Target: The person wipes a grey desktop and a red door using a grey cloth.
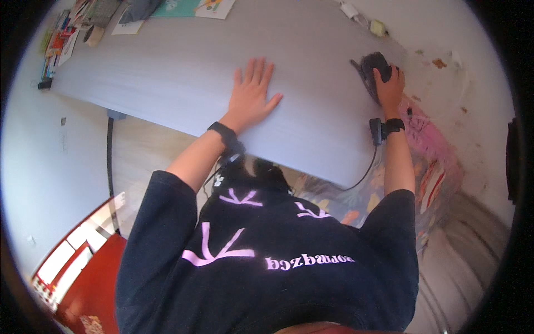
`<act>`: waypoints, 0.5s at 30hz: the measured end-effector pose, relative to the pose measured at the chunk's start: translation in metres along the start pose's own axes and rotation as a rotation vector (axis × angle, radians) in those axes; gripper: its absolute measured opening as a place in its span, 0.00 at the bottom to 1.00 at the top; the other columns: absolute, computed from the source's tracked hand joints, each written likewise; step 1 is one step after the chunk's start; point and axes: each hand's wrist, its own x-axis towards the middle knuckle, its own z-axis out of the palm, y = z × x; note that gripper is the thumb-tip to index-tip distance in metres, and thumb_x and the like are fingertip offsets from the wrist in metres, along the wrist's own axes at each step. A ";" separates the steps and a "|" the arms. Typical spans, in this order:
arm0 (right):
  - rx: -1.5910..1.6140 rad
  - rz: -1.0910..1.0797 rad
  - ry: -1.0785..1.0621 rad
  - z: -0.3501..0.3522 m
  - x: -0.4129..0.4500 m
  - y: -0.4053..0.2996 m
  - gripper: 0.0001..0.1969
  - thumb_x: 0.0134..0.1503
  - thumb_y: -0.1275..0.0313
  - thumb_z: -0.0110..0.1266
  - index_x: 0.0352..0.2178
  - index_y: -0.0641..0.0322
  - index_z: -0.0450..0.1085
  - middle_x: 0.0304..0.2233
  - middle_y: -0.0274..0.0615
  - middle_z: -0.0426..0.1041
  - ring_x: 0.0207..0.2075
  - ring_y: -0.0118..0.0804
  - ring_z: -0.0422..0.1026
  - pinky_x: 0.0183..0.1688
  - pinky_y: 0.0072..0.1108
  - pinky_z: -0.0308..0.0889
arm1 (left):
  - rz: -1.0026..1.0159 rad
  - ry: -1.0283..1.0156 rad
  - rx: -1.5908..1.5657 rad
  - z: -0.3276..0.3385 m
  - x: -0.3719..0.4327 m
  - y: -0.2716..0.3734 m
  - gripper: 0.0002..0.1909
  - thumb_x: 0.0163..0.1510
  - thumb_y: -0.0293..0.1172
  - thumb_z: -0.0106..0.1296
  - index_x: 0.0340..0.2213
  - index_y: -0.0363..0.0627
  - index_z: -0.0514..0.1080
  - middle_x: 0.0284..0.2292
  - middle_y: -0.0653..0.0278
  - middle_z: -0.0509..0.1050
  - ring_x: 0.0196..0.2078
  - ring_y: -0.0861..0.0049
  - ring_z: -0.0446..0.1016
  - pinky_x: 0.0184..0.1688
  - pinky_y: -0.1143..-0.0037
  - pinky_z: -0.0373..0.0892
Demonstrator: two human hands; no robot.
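My left hand lies palm down on the pale grey tabletop, its fingers spread and nothing in its grasp. Near the table's right side, my right hand grips the near right part of a dark object; blur leaves its exact kind unclear. A thin dark strip shows along that object's left side. Each wrist wears a black strap, with a small dark device on the right one and another on the left. A cable runs down from the right device past the table's front edge.
Books and a roll of tape are at the far left, papers at the back. White adapters lie by the right wall. A red chair stands lower left; a pink bag and a grey-brown sofa are right.
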 end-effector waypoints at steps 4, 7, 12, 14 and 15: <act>-0.004 -0.056 -0.018 -0.028 -0.073 -0.028 0.34 0.51 0.48 0.56 0.51 0.63 0.64 0.56 0.60 0.59 0.59 0.59 0.55 0.59 0.40 0.52 | 0.048 0.025 -0.032 0.003 -0.009 0.000 0.41 0.55 0.55 0.41 0.62 0.42 0.47 0.64 0.51 0.44 0.67 0.57 0.40 0.63 0.51 0.40; 0.022 -0.048 -0.033 -0.051 -0.119 -0.058 0.33 0.50 0.51 0.58 0.51 0.61 0.64 0.57 0.60 0.58 0.59 0.60 0.54 0.59 0.39 0.52 | 0.072 0.057 -0.016 0.007 -0.002 0.006 0.41 0.55 0.56 0.41 0.61 0.40 0.48 0.64 0.51 0.45 0.67 0.56 0.40 0.63 0.51 0.40; 0.117 -0.024 -0.083 -0.070 -0.202 -0.119 0.33 0.47 0.55 0.61 0.51 0.61 0.64 0.57 0.60 0.57 0.59 0.61 0.55 0.60 0.40 0.52 | 0.229 0.007 0.000 0.012 -0.010 0.004 0.40 0.57 0.54 0.40 0.60 0.36 0.49 0.63 0.51 0.47 0.67 0.60 0.42 0.64 0.55 0.41; 0.121 -0.011 -0.103 -0.070 -0.219 -0.128 0.32 0.47 0.55 0.61 0.51 0.61 0.64 0.58 0.59 0.57 0.59 0.61 0.54 0.60 0.41 0.52 | 0.297 -0.043 -0.042 0.012 -0.030 0.001 0.39 0.57 0.53 0.40 0.60 0.38 0.49 0.63 0.53 0.48 0.67 0.62 0.43 0.64 0.56 0.41; 0.121 -0.010 -0.108 -0.073 -0.220 -0.129 0.32 0.47 0.55 0.61 0.51 0.61 0.65 0.58 0.59 0.56 0.59 0.61 0.54 0.60 0.42 0.51 | 0.358 -0.101 -0.069 0.009 -0.044 -0.004 0.38 0.57 0.52 0.41 0.61 0.40 0.50 0.63 0.54 0.48 0.67 0.63 0.44 0.64 0.57 0.42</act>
